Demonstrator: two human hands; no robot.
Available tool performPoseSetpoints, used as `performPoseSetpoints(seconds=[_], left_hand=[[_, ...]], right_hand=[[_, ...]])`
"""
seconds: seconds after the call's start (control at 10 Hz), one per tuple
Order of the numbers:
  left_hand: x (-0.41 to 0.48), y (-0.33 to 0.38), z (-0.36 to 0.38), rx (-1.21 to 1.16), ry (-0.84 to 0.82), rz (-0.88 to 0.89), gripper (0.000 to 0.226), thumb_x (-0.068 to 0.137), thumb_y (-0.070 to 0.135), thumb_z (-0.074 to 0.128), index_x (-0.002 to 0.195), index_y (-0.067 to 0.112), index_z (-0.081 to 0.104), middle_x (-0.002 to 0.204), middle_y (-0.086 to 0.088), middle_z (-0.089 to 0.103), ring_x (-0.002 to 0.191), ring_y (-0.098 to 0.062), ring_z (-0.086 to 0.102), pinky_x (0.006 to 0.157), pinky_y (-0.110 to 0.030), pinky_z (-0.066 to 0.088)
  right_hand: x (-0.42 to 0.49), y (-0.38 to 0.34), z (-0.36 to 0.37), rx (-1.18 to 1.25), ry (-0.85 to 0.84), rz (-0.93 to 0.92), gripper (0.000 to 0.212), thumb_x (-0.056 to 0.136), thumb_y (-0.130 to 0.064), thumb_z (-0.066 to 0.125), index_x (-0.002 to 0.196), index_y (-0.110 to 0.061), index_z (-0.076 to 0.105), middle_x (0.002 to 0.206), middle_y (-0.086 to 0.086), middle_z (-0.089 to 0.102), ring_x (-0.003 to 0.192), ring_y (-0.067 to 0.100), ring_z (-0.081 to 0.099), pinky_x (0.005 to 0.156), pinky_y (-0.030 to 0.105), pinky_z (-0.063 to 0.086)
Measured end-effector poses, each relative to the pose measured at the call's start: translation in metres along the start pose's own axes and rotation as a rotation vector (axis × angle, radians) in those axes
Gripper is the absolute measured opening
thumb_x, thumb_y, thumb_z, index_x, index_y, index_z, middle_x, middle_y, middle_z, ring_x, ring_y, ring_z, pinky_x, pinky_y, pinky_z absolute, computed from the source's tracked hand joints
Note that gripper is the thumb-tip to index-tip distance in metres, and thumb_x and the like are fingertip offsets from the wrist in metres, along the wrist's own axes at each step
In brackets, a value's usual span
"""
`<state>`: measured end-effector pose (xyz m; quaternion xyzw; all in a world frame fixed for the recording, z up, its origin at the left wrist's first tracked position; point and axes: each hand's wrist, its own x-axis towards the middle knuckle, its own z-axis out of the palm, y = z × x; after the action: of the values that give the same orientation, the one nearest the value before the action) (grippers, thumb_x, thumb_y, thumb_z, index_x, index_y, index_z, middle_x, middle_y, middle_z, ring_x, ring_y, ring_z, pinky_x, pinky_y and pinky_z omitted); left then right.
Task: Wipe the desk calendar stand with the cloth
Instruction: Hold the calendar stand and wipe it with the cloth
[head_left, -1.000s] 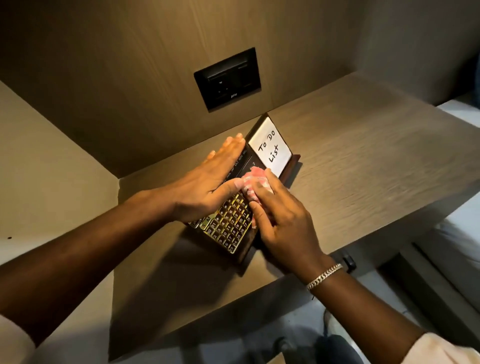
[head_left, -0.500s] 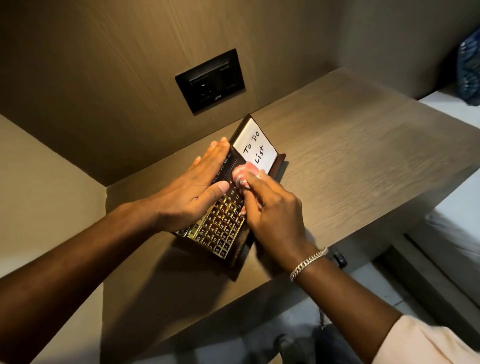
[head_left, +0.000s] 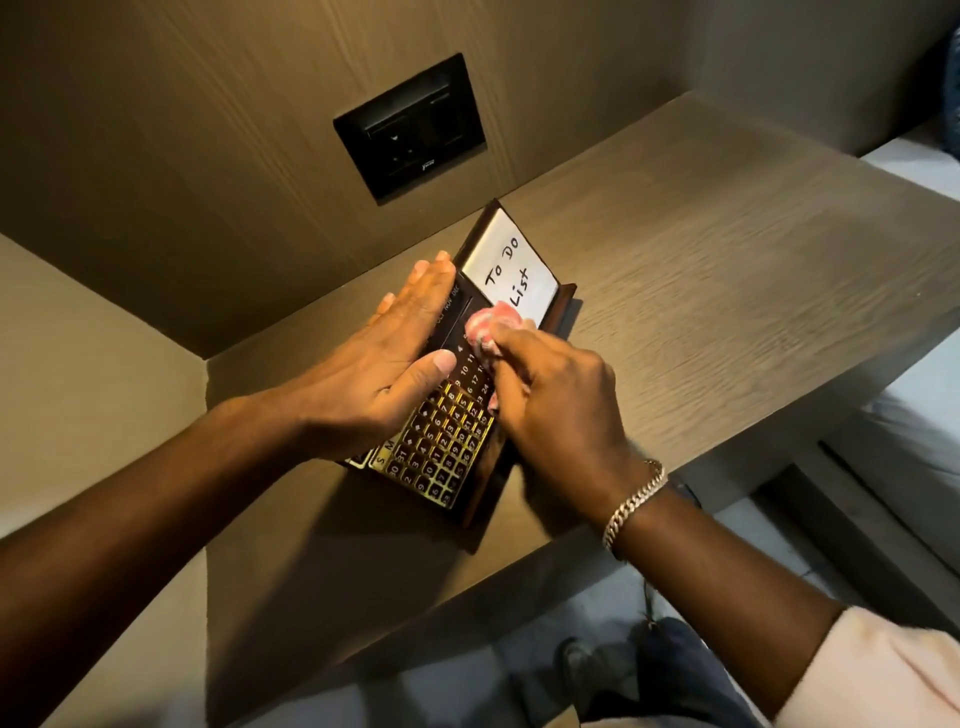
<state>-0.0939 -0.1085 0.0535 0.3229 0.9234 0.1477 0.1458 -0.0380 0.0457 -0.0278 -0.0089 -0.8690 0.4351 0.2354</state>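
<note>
The desk (head_left: 727, 270) carries the desk calendar stand (head_left: 447, 452) near the back wall, its long axis running from near-left to far-right, ending at the white "To Do List" card (head_left: 511, 270). The left hand (head_left: 379, 374) lies flat and open-fingered on the stand's left half, bracing it. The right hand (head_left: 561, 405), the nearer to the unwiped far end, has its fingers closed around the pink cloth (head_left: 488, 325), pressed against the face just below the card. Compared with half a second ago, the cloth sits at nearly the same spot; the wiping stroke shows little travel.
</note>
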Motion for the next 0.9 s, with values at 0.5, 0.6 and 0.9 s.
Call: performPoseSetpoints(seconds=[0.5, 0.6, 0.9], left_hand=[[0.007, -0.012, 0.004, 0.08, 0.006, 0.059, 0.077, 0.089, 0.052, 0.026, 0.152, 0.024, -0.009, 0.161, 0.01, -0.015, 0.148, -0.002, -0.014, 0.123, -0.037, 0.002], [0.007, -0.014, 0.002, 0.08, -0.018, 0.128, 0.082, 0.087, 0.058, 0.023, 0.151, 0.023, -0.014, 0.161, 0.007, -0.02, 0.145, 0.0, -0.02, 0.12, -0.028, -0.006], [0.011, -0.015, -0.004, 0.171, -0.107, 0.134, 0.108, 0.076, 0.042, 0.055, 0.148, 0.025, -0.025, 0.156, 0.009, -0.032, 0.141, 0.003, -0.029, 0.114, -0.022, -0.011]], right_hand=[[-0.006, 0.008, -0.003, 0.056, 0.038, -0.008, 0.029, 0.091, -0.008, 0.063, 0.119, -0.014, 0.069, 0.112, 0.012, 0.074, 0.092, 0.025, 0.072, 0.079, 0.041, 0.06], [-0.019, 0.007, 0.002, 0.094, 0.1, -0.006, 0.022, 0.09, -0.009, 0.065, 0.111, -0.012, 0.073, 0.096, 0.007, 0.077, 0.078, 0.016, 0.071, 0.071, 0.032, 0.061], [0.013, 0.009, -0.013, 0.047, -0.03, -0.051, 0.027, 0.084, -0.014, 0.073, 0.11, -0.022, 0.075, 0.096, 0.003, 0.079, 0.085, 0.018, 0.073, 0.08, 0.022, 0.054]])
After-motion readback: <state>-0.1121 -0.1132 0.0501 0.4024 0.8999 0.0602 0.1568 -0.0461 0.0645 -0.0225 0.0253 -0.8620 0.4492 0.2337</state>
